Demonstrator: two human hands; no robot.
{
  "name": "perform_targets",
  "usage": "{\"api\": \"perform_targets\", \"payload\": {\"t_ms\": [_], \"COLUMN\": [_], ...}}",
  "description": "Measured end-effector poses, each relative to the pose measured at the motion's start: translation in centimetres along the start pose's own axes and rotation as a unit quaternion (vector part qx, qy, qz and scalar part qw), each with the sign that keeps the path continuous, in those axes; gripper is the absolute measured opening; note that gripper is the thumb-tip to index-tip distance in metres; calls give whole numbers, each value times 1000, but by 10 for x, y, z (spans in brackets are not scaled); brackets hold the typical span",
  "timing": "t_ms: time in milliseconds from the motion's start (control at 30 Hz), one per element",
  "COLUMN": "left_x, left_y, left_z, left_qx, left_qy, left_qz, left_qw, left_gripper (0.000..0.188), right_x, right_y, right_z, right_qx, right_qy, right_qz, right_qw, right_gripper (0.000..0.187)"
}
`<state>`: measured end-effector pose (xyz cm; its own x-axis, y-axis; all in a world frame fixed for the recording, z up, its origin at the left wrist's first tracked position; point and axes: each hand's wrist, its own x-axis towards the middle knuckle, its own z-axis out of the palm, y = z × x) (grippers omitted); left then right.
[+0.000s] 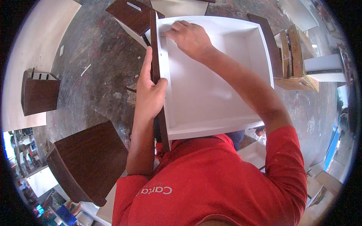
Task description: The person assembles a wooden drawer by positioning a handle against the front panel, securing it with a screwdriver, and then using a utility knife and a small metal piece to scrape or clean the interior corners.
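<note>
Head view is showing the drawer [217, 94] lying just off centre toward one o'clock, its white tray facing up at me and its near wall overlapping my red shirt [203, 173]; whether the two are touching, I cannot tell. My left hand [151, 88] is clasping the brown front panel [153, 30] on the drawer's nine o'clock side, the thumb crossing the edge and the index finger stretching toward twelve along the outer face. My right hand [190, 37] is bending its fingers in close at the tray's eleven o'clock corner, and whether they are pinching anything, I cannot tell. I am seeing only one firm hold, so I am judging that the drawer could be tipping toward three o'clock if whatever is supporting it were giving way. If I were pressing outward too hard in that corner, I could be prying the panel from the tray and opening a gap along the joint. If I were swinging the panel carelessly, its far end could be knocking the brown-topped box [132, 19] at eleven o'clock, scuffing both finishes. My left thumb, lying over the edge, could be getting pinched if the panel were shifting.
</note>
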<state>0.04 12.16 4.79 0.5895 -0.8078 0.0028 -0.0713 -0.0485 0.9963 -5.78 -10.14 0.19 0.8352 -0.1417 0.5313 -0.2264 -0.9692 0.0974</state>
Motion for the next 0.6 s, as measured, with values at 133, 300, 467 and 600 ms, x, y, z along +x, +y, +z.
{"api": "perform_targets", "payload": {"t_ms": [133,300,467,600], "left_x": [1,1,1,1], "left_y": [2,7,9,3], "left_z": [1,2,2,2], "left_qx": [-21,-4,53,-7], "left_qy": [0,-1,5,2], "left_qz": [-4,-22,-34,-17], "left_qw": [1000,1000,998,1000], "left_gripper": [89,89,89,88], "right_x": [-8,-14,-11,-10], "right_y": [6,3,4,4], "right_z": [-3,6,8,10], "right_qx": [12,8,-12,-6], "right_qy": [29,31,35,17], "right_qz": [-28,-31,-37,-54], "right_qw": [999,999,999,998], "right_gripper": [31,32,31,22]}}
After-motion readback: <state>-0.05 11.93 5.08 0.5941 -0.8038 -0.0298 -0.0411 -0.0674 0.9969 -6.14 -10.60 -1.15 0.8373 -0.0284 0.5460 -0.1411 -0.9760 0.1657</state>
